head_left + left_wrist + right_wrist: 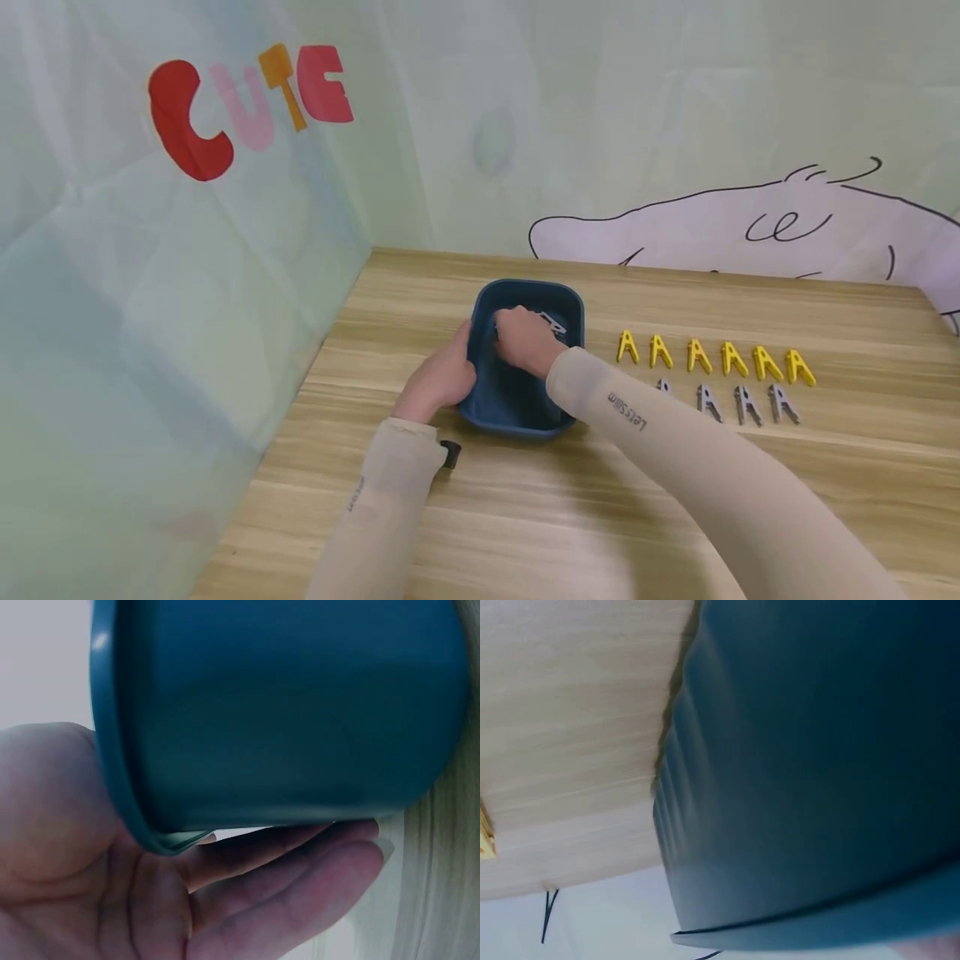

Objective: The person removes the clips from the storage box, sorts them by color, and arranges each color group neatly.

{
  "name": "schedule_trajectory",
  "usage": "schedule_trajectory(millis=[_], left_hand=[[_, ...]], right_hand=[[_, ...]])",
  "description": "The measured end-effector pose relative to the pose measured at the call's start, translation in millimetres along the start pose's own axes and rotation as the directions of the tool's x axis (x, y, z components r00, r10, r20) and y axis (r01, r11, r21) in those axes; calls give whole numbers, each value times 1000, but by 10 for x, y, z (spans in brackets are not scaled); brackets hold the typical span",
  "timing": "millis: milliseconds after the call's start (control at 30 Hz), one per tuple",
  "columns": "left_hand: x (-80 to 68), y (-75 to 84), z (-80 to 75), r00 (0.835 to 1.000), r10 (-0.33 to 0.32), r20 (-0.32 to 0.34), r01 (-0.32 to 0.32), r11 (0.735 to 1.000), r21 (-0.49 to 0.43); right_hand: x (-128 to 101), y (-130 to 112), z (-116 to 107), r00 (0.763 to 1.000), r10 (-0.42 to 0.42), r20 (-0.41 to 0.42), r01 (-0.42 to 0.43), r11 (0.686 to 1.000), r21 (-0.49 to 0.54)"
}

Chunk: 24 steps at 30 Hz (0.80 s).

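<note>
A dark blue plastic bin [510, 417] stands on the wooden table, its open top facing up. My left hand [442, 371] rests against its left side; in the left wrist view the fingers [300, 892] lie fairly straight along the outer wall [300, 735]. Into the bin reaches my right hand [528, 337], back of the hand up. Its fingertips are hidden, so what they touch or hold does not show. Beside that hand, a pale grey clothespin [553, 323] lies inside. The right wrist view shows mostly the bin's wall [795, 787], without the fingers.
Right of the bin, several yellow clothespins [697, 357] form a row. Nearer me lies a row of several grey clothespins [746, 406], the leftmost partly covered by my right sleeve [675, 450]. Papered walls [465, 125] border the table [510, 517] at the back and left.
</note>
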State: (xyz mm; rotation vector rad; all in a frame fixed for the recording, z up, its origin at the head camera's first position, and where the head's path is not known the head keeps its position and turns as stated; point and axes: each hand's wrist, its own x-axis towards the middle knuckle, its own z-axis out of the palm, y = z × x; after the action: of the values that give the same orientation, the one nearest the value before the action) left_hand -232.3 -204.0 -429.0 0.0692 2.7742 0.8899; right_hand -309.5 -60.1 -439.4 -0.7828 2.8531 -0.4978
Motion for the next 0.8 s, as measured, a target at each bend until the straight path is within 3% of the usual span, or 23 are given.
schedule_trajectory(millis=[367, 600, 800], left_hand=[[-10, -6, 37, 999, -34, 1, 34, 999, 11], [-3, 3, 43, 1000, 3, -11, -3, 1000, 31], [2, 5, 14, 999, 26, -36, -24, 999, 48]], right_hand=[[42, 24, 67, 1000, 16, -11, -16, 999, 48], [10, 28, 72, 999, 49, 1, -49, 998, 50], [-36, 2, 38, 993, 99, 61, -100, 995, 26]])
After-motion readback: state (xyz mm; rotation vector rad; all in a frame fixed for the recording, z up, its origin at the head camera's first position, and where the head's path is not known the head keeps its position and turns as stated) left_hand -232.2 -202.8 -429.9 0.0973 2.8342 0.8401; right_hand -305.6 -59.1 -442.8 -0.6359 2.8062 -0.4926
